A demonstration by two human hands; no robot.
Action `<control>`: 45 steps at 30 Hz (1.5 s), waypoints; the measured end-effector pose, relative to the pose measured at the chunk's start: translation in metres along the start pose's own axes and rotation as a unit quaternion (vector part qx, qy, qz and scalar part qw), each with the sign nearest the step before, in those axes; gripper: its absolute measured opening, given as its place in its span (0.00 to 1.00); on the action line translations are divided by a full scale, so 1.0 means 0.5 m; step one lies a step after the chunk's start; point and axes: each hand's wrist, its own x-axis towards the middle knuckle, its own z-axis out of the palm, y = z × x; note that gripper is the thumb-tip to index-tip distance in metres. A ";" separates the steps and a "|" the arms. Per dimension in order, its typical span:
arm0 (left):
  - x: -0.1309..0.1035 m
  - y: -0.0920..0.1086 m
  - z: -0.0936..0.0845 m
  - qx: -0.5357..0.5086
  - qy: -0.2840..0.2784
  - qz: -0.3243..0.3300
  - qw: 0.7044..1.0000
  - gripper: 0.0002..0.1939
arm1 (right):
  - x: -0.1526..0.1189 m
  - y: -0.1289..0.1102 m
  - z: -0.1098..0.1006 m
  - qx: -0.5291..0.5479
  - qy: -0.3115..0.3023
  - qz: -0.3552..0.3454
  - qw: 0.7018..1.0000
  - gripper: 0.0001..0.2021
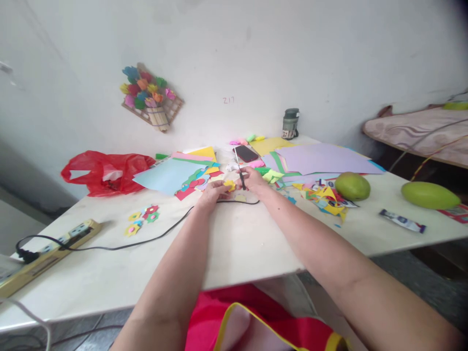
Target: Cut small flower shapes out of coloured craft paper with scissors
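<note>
Near the middle of the white table [234,253], my left hand [215,191] pinches a small yellow paper flower [229,185]. Just to its right, my right hand [252,178] is closed on a thin, dark-handled tool [241,178] that points up and away; whether it is a pair of scissors is hard to tell. Colored paper pieces [192,186] lie left of my left hand. Several finished-looking paper flowers [150,214] sit farther left. A black cord [146,241] passes just in front of both hands.
At left are a power strip [54,253] and red plastic bag [126,168]. Paper sheets [321,158], a phone [245,153] and a dark bottle [290,123] stand or lie behind. Paper scraps [327,199], green fruits [352,186] and a tube [402,221] are at right.
</note>
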 end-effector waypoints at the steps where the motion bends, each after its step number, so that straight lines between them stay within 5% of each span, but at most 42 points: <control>1: -0.001 0.001 0.001 -0.008 0.007 -0.001 1.000 0.15 | 0.000 0.001 0.001 -0.002 -0.001 0.000 1.000 0.16; 12: -0.001 -0.004 0.000 -0.058 0.018 0.020 0.998 0.19 | -0.001 -0.004 -0.023 -0.064 -0.048 0.015 0.997 0.12; 27: -0.006 0.001 -0.004 -0.148 0.024 0.054 0.987 0.19 | -0.005 -0.018 -0.068 -0.190 -0.225 0.026 0.955 0.14; 45: -0.007 0.003 -0.007 -0.127 0.006 0.034 0.991 0.13 | -0.004 -0.015 -0.068 -0.198 -0.250 0.037 0.947 0.14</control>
